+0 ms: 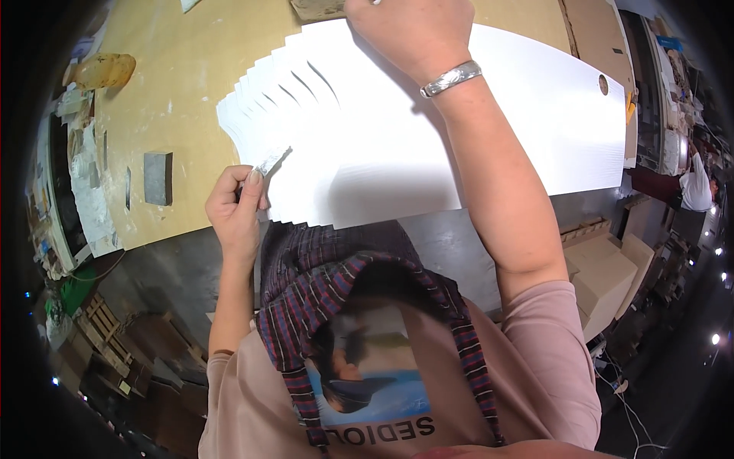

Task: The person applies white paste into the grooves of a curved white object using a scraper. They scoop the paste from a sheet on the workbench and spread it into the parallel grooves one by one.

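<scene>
A fanned stack of white sheets (535,115) lies across the table's front edge, its left ends stepped like stairs. Several dark curved gaps show near the upper left of the stack. By the lower left corner, my left hand (241,203) is closed around a thin tool wrapped in crumpled silver (271,159), whose tip points over the top sheet. My right arm reaches across the stack. At the far edge of the sheets my right hand (413,34) is closed, its fingertips partly cut off by the picture's top; a small white bit shows there, too little to name.
On the yellowish tabletop (183,92) lie a grey rectangular block (158,178) and, farther back, an amber-coloured lump (105,70). A brown piece (317,9) sits at the top edge. Cardboard boxes (600,271) stand below right. Another person (696,187) is far right.
</scene>
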A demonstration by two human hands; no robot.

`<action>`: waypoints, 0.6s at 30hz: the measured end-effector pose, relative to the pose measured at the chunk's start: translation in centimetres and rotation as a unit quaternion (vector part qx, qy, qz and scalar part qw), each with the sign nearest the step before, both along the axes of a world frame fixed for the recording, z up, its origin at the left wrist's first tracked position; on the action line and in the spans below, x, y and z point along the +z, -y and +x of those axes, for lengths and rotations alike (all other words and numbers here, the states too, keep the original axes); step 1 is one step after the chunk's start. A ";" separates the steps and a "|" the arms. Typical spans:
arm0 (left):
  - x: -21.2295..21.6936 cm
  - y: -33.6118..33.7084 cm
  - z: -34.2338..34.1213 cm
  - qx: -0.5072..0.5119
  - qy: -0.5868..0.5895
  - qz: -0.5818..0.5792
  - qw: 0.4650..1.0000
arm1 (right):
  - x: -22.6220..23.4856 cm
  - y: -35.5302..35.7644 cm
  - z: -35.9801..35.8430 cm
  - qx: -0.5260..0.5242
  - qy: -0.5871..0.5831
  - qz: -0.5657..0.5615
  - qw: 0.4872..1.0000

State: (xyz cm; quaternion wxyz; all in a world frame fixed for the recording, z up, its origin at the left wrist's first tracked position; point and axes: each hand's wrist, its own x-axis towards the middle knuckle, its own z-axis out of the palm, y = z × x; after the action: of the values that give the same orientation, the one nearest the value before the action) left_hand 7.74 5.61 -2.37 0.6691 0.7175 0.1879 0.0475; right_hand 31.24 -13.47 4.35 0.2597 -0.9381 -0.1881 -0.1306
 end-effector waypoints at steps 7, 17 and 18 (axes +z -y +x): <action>-0.7 0.6 0.7 0.007 0.019 -0.050 0.999 | 0.5 -0.3 -0.1 -0.009 -0.036 -0.019 0.999; -1.2 1.3 0.9 0.045 0.041 0.044 0.997 | 0.8 -0.3 0.1 -0.017 -0.064 -0.027 0.997; -1.3 1.4 1.0 0.057 0.044 0.096 0.993 | 0.7 -0.4 0.1 -0.017 -0.064 -0.029 0.997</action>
State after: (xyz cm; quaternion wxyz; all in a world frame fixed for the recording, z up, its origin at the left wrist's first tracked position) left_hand 8.72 4.17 -3.69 0.6011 0.7636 0.1933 0.1349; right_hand 31.32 -13.11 5.07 0.2417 -0.9548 -0.1586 -0.0688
